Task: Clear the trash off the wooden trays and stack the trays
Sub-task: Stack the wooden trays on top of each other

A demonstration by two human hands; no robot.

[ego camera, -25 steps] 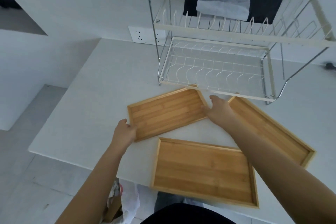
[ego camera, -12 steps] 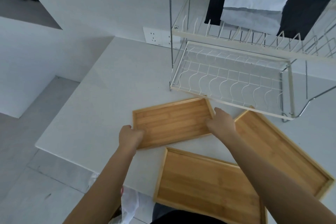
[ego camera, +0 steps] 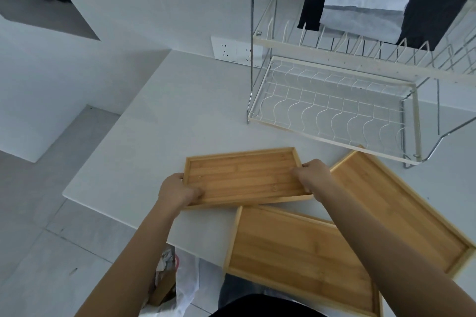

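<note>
Three bare wooden trays are on the white counter. The smallest tray (ego camera: pixel 244 176) is held at both short ends: my left hand (ego camera: pixel 176 189) grips its left end with the thumb inside, my right hand (ego camera: pixel 313 177) grips its right end. Its near edge overlaps the far rim of the large near tray (ego camera: pixel 296 252), which hangs over the counter's front edge. A third tray (ego camera: pixel 401 208) lies angled at the right, partly behind my right forearm. No trash shows on any tray.
A two-tier wire dish rack (ego camera: pixel 334 103) stands behind the trays, with dark and white cloths (ego camera: pixel 365 8) on its top tier. A wall socket (ego camera: pixel 234 50) is left of it. Below the counter's front edge a white plastic bag (ego camera: pixel 180 280) holds crumpled trash.
Both hands have closed on the small tray's ends and turned it from slanted to nearly square. It has come toward me and now overlaps the near tray's far rim.
</note>
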